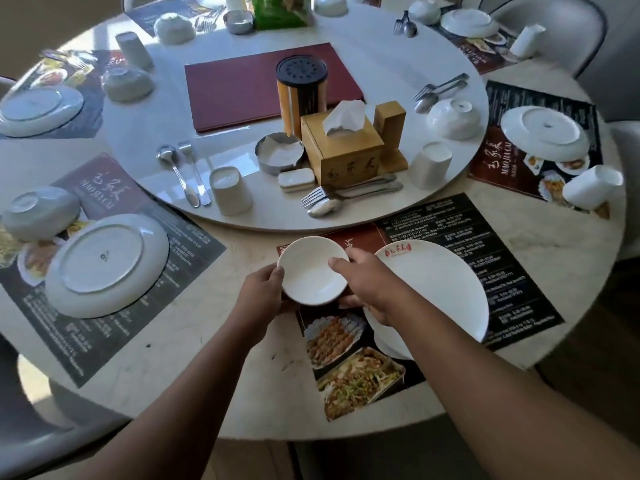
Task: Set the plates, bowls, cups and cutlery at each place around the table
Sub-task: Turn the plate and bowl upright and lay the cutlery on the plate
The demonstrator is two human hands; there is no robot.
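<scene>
A small white bowl (310, 268) is held upright between both hands over the near placemat (356, 375). My left hand (265, 289) grips its left rim. My right hand (369, 282) grips its right rim, thumb on top. Right of it a white plate (440, 282) lies face up on the same mat, partly under my right wrist. A fork and spoon (332, 199) and a white cup (230, 190) sit on the turntable's near edge.
The round turntable (381, 46) carries a tissue box (346, 147), a red menu (242, 88), upturned bowls, cups and cutlery. The left placemat holds an upside-down plate (104, 265) and bowl (41, 211). The right mat has a plate (545, 133) and a tipped cup (592, 187).
</scene>
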